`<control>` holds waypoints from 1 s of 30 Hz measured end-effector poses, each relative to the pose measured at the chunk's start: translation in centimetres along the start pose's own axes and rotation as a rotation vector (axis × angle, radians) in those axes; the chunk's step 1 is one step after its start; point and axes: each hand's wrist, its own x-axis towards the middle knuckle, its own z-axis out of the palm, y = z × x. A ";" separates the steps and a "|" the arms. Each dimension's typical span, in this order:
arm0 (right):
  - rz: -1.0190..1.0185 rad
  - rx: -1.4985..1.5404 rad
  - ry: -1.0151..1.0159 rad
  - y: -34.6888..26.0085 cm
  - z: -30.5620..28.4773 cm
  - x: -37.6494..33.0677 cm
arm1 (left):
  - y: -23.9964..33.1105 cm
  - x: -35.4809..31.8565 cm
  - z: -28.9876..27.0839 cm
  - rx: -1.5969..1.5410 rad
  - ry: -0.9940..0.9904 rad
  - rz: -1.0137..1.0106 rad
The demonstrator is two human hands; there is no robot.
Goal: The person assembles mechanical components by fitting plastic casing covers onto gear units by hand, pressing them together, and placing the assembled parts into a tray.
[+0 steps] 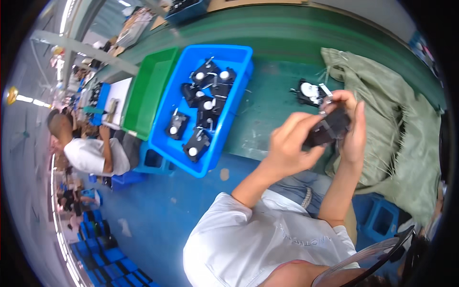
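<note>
Left hand: its grip (291, 143) is closed around the near-left side of the dark part, with the thumb along the lower edge.
Right hand: its grip (355, 136) cups the far-right side, fingers curled over the top; the exact contact is partly hidden.
Black part: the boxy black part (329, 130) sits between both grips, raised over the near edge of the worktop (267, 95).
Loose unit: a black-and-white mechanism (310, 92) lies on the worktop just beyond the grips; whether the right fingertips touch its metal tab cannot be told.
Blue tray: the blue tray (229, 56), left of the grips, holds several black units (177, 125) with white discs and bent metal rods.
Green tray: the green tray (150, 91) stands farther left, beside the blue one.
Olive sack: the crumpled sack (382, 110) is right of the grips.
Stage of work: handling of the black part appears unfinished, since both grips hold it; the loose unit seems left to deal with. Whether the tray's units are finished or waiting cannot be judged.
</note>
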 end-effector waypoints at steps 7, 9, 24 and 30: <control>0.121 -0.392 -0.184 -1.5 -4.8 -4.3 | -2.4 -1.9 -15.8 0.980 0.154 -0.122; 0.128 -0.410 -0.111 -2.2 -6.5 -5.5 | -4.6 -3.5 -20.0 1.138 0.196 -0.184; 0.041 -1.375 0.271 -7.7 -11.6 -10.4 | -4.4 -0.8 -6.8 0.779 -0.153 -0.128; 0.006 -1.701 0.382 -7.3 -13.1 -11.7 | -9.7 3.0 1.1 0.776 -0.332 -0.191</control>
